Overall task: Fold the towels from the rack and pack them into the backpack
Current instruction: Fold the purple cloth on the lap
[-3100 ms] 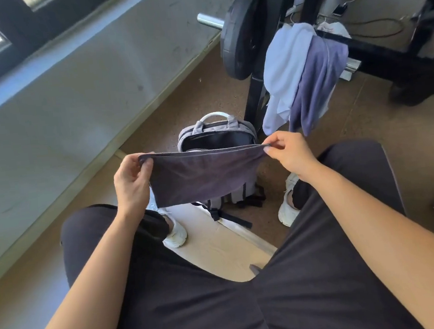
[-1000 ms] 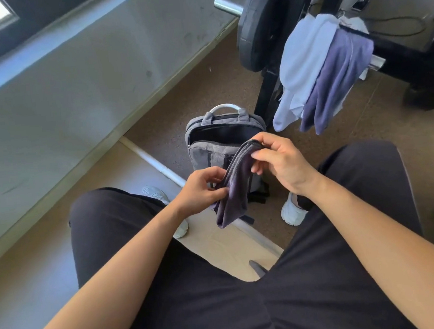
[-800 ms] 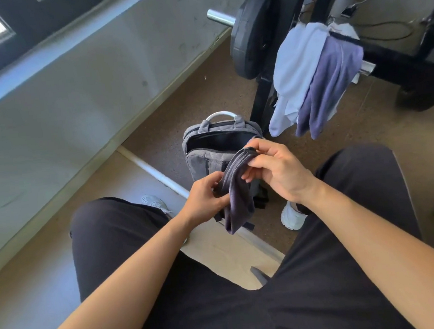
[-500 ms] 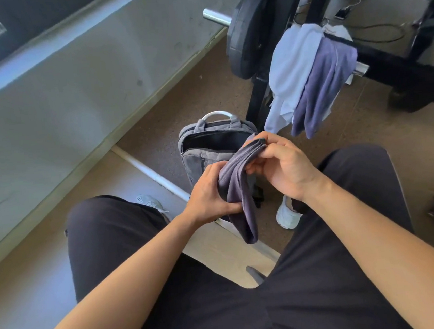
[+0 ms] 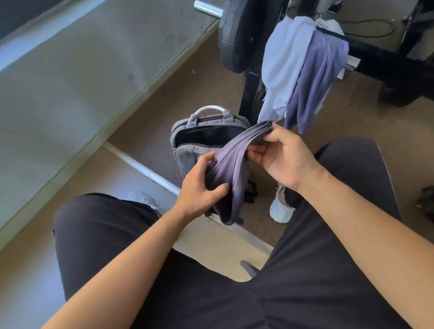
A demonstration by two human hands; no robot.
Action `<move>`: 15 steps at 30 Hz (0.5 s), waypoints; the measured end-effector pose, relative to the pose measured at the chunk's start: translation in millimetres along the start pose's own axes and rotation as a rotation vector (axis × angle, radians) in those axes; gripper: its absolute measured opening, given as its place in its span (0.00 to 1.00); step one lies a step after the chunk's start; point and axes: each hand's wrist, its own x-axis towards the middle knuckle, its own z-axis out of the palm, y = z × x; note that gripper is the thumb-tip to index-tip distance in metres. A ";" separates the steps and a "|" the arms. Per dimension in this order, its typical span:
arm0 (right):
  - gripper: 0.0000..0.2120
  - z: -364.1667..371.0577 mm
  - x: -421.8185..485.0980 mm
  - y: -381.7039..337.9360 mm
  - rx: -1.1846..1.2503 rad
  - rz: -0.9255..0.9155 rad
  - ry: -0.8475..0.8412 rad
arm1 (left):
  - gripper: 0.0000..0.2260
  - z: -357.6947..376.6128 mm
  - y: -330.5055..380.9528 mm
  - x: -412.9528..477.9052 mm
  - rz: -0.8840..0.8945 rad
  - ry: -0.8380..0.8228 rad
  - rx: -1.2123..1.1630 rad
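The folded dark purple cloth towel [image 5: 228, 168] hangs above the open grey fabric backpack [image 5: 190, 151], the left hand [image 5: 199, 190] gripping its middle and the right hand [image 5: 284, 155] pinching its stacked hemmed edges. It looks light, soft and floppy, best held across all layers lest it unfold. No writing is legible.

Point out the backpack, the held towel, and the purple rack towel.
backpack [image 5: 187, 155], head view, grey front panel.
held towel [image 5: 229, 168], head view, middle of the fold.
purple rack towel [image 5: 318, 75], head view, draped middle.
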 end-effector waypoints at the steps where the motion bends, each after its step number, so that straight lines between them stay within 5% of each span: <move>1: 0.23 2.4 -1.1 0.0 -0.003 0.003 -0.009 | 0.32 1.7 3.5 0.0 0.016 0.002 0.008; 7: 0.27 13.7 -7.1 2.8 -0.024 0.039 -0.084 | 0.36 9.0 20.3 4.7 -0.029 0.234 0.134; 15: 0.20 2.7 0.4 7.9 0.005 0.005 -0.036 | 0.21 0.8 6.5 7.8 -0.049 0.311 0.237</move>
